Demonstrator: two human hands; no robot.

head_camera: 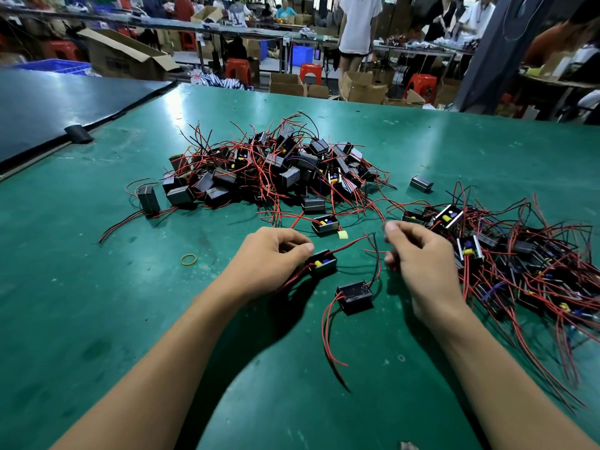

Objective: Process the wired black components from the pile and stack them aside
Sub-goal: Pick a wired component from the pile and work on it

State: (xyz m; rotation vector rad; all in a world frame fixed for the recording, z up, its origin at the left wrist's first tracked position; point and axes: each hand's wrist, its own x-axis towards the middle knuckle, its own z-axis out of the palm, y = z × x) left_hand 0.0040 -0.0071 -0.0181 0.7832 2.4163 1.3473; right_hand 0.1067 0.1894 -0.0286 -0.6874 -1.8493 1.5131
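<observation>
A big pile of black boxed components with red and black wires lies in the middle of the green table. A second heap of such components spreads at the right. My left hand grips a small black component with yellow and blue parts showing in its open top. My right hand hovers beside it with fingers curled; whether it pinches a wire is unclear. Another black component lies below and between the hands, its red wires trailing toward me.
A yellow rubber band lies left of my left hand. A single component and a yellow scrap sit just beyond the hands. A dark mat covers the far left. Boxes, red stools and people fill the background.
</observation>
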